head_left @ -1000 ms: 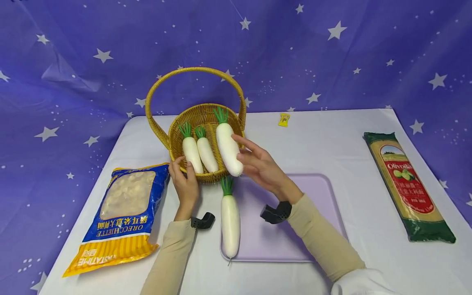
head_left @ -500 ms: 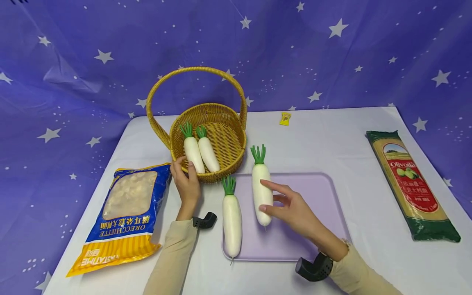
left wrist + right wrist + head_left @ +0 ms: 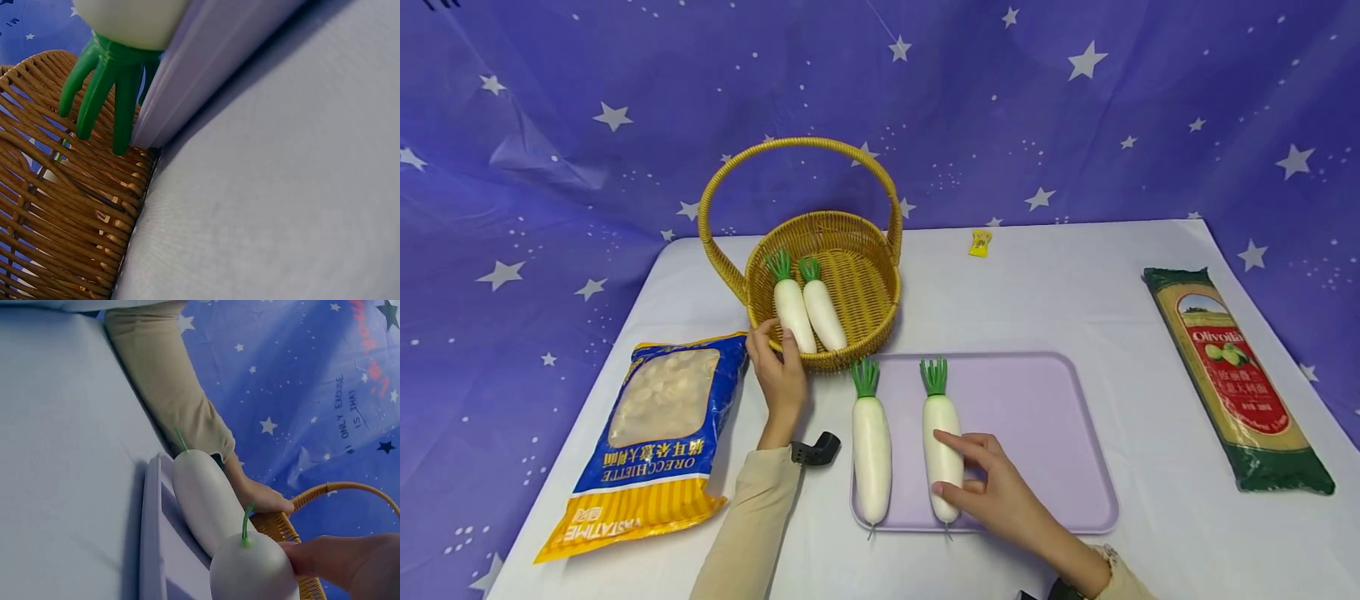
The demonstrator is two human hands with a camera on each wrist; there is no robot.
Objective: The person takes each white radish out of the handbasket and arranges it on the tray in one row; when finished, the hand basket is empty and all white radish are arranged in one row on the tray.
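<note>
My right hand (image 3: 1000, 492) holds a white radish (image 3: 942, 442) with green leaf stubs, thumb and fingers across its sides, low over the purple tray (image 3: 1030, 417). To its left a second white radish (image 3: 871, 458) lies along the tray's left edge, its leaves close to the basket. The wicker basket (image 3: 868, 333) has two more white radishes (image 3: 793, 312) side by side in its left half. At the basket's front left rim, my left hand (image 3: 781, 379) grips the wicker. In the right wrist view, the held radish (image 3: 253, 572) shows its root end near the fingers.
A blue and yellow orecchiette bag (image 3: 647, 442) lies left of the left arm. On the far right is a green-ended pasta pack (image 3: 1240, 375). A small yellow wrapped sweet (image 3: 980, 242) sits near the table's back edge. The basket's tall handle (image 3: 801, 142) arches above it.
My right hand has carried a radish out of the basket, rightward and toward me, down to the tray beside the other radish. The left hand has stayed at the basket rim.
</note>
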